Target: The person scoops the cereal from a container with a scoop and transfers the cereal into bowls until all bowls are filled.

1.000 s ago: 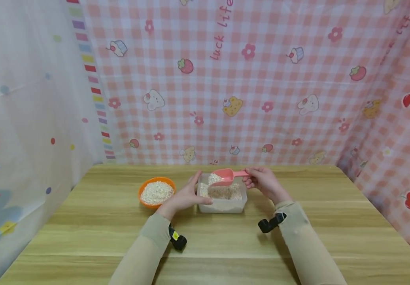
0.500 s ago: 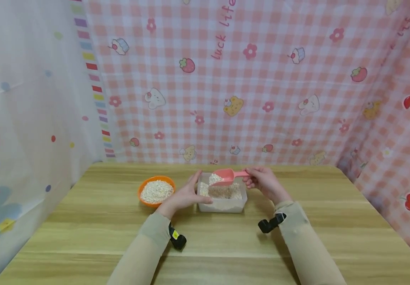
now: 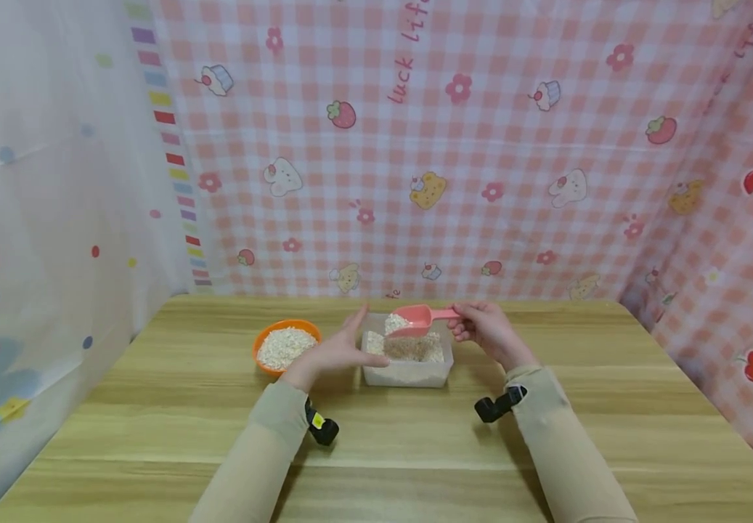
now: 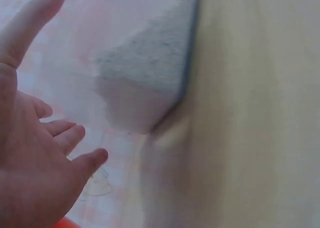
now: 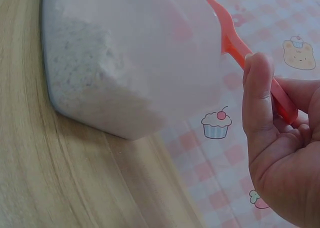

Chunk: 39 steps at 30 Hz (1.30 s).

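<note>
My right hand [image 3: 490, 333] pinches the handle of a pink scoop [image 3: 420, 318] between thumb and fingers. Pale flakes like oats [image 3: 396, 322] lie in the scoop's mouth, which is held level over a translucent plastic box [image 3: 409, 376]. More flakes fill the lower part of that box. At the box's left end is my left hand [image 3: 337, 352], thumb and fingers spread; in the left wrist view a gap shows between its fingertips and the box wall [image 4: 132, 105]. The right wrist view shows the scoop's handle [image 5: 239, 50] beside the box's rim, with the thumb pressed along it.
An orange bowl [image 3: 304, 325] heaped with pale flakes stands left of the box, partly behind my left hand. Everything rests on a wooden table [image 3: 402, 450]. A pink checked cloth [image 3: 383, 167] hangs behind the table's far edge, with further cloths at both sides.
My left hand has let go of the box and drawn slightly left. The right hand still holds the loaded scoop over the box. The head view has tilted a little.
</note>
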Tool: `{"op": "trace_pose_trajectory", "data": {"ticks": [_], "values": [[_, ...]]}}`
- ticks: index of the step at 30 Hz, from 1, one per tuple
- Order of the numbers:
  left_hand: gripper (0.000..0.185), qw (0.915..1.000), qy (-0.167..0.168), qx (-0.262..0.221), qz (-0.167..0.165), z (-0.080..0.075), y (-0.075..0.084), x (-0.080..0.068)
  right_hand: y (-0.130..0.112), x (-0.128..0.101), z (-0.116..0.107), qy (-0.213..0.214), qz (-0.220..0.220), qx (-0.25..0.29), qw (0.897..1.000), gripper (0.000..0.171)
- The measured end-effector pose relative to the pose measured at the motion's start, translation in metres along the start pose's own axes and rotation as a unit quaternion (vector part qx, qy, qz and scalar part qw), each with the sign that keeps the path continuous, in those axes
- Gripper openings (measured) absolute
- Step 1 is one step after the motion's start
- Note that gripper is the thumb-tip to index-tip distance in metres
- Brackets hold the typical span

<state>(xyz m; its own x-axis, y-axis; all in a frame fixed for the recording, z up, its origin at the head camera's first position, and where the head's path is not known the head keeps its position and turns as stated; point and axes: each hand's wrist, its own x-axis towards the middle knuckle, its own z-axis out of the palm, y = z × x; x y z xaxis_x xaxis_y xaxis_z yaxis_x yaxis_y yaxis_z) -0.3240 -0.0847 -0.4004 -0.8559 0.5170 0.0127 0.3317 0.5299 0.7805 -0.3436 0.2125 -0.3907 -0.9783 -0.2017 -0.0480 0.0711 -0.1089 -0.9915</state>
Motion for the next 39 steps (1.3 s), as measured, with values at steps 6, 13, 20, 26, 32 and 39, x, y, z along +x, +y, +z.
{"op": "trace_pose_trajectory", "data": {"ticks": [6, 13, 20, 26, 32, 39], "values": [[0.111, 0.9984, 0.003, -0.041, 0.038, -0.029, 0.01, -0.011, -0.004, 0.001, 0.003, -0.004, 0.001, 0.0, 1.0, 0.039], [0.104, 0.9936, 0.057, -0.055, 0.081, -0.064, 0.001, -0.029, -0.006, 0.002, 0.004, -0.004, 0.004, -0.005, 1.0, 0.039], [0.091, 0.9917, 0.103, -0.039, 0.067, -0.092, -0.024, -0.056, -0.004, 0.0, 0.002, -0.003, 0.005, 0.001, 1.0, 0.036], [0.085, 0.9877, 0.134, -0.063, 0.052, -0.105, -0.048, -0.074, -0.003, 0.0, -0.001, -0.005, 0.01, 0.004, 1.0, 0.042], [0.092, 0.9903, 0.117, -0.074, 0.016, -0.099, -0.065, -0.082, -0.002, 0.0, -0.001, -0.014, 0.009, 0.002, 1.0, 0.039], [0.101, 0.9939, 0.083, -0.073, -0.007, -0.093, -0.085, -0.085, -0.001, 0.0, -0.001, -0.006, 0.013, -0.003, 1.0, 0.042]]}}
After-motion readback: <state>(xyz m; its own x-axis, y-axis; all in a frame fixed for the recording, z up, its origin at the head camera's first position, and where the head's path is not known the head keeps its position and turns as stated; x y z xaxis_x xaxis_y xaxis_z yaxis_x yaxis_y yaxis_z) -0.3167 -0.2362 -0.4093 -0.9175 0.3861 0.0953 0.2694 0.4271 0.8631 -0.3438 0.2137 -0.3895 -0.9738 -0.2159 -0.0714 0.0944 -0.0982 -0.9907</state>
